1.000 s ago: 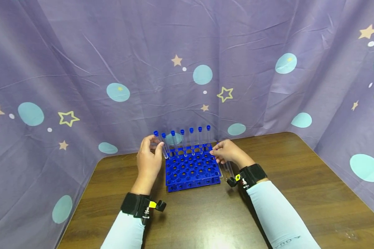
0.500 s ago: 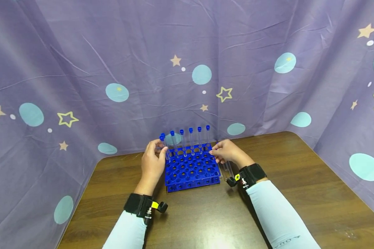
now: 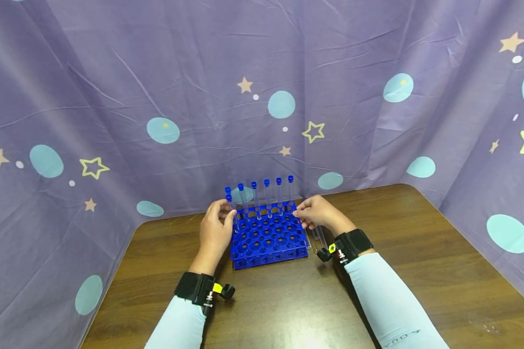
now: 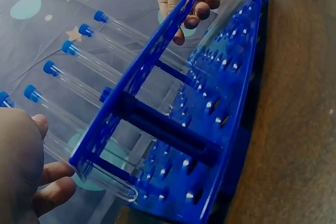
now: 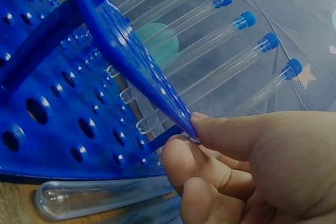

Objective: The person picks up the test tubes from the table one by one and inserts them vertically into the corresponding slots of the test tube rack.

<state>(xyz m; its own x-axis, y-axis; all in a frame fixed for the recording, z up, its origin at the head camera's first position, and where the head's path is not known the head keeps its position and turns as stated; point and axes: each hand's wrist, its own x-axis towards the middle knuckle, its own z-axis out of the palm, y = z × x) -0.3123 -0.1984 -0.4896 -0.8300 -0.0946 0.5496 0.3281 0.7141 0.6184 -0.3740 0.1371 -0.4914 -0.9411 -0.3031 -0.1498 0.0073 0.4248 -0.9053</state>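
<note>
A blue test tube rack (image 3: pixel 268 235) stands on the wooden table, with several blue-capped clear test tubes (image 3: pixel 268 196) upright along its back row. At its back left corner my left hand (image 3: pixel 214 233) pinches another capped test tube (image 3: pixel 233 211). In the left wrist view that tube's rounded bottom (image 4: pixel 127 192) is below the rack's top plate, above the lower plate. My right hand (image 3: pixel 320 213) holds the rack's right edge; thumb and fingers pinch the top plate's corner in the right wrist view, where my right hand (image 5: pixel 247 171) shows close up.
Loose clear test tubes (image 5: pixel 100 198) lie on the table beside the rack's right side, partly under my right hand. Behind the table hangs a purple curtain (image 3: pixel 201 97) with stars and dots. The table (image 3: pixel 270 310) extends in front and to both sides.
My left hand has moved right and slightly down. The tube it holds has lowered from a tilted position into the rack's back left corner. My right hand stays on the rack's edge.
</note>
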